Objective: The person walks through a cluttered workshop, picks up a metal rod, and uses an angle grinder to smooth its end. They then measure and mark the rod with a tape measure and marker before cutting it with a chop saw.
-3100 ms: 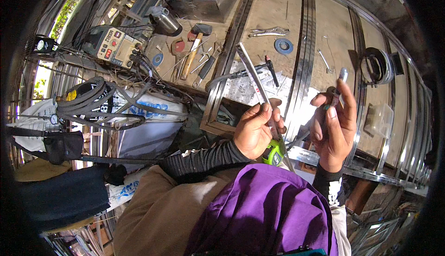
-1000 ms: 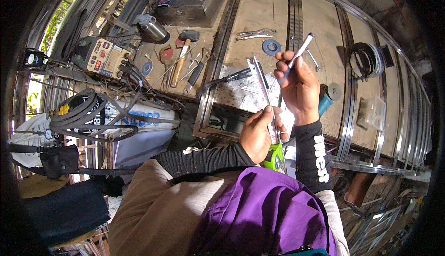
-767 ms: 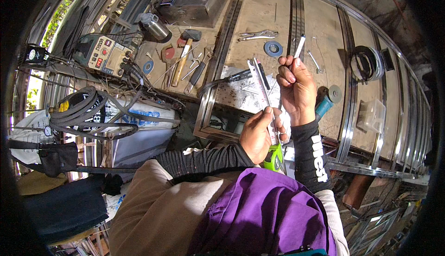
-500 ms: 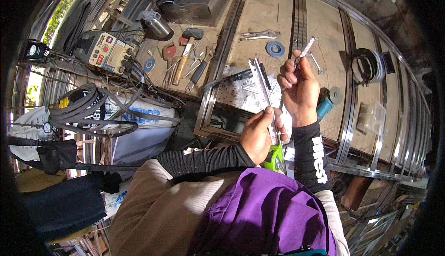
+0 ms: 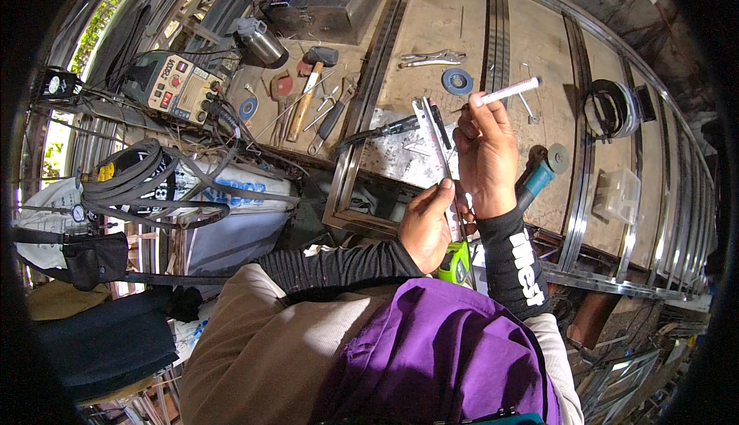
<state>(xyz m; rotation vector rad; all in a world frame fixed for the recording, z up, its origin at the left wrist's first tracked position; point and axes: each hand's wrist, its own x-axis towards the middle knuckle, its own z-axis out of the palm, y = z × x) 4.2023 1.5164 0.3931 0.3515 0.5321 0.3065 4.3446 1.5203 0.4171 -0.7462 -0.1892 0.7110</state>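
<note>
My left hand is closed, its thumb pressed on a narrow metal strip that points up and away over the bench. A lime-green tape measure hangs right below this hand, with its pale blade running up between the fingers. My right hand is raised just to the right of the strip. Between its thumb and fingers is a white marker pen, its far end pointing right. Under both hands lies a spotted metal sheet, with a black cable-fed handle resting over it.
Locking pliers, a blue-grey disc and a teal angle grinder lie on the bench. A hammer and wrenches are at left, near a welding machine. Steel frame rails cross the right side beside a clear plastic tub.
My right hand has shifted slightly left, and the marker pen has swung from pointing steeply up to lying nearly sideways. My left hand and the strip are almost unmoved.
</note>
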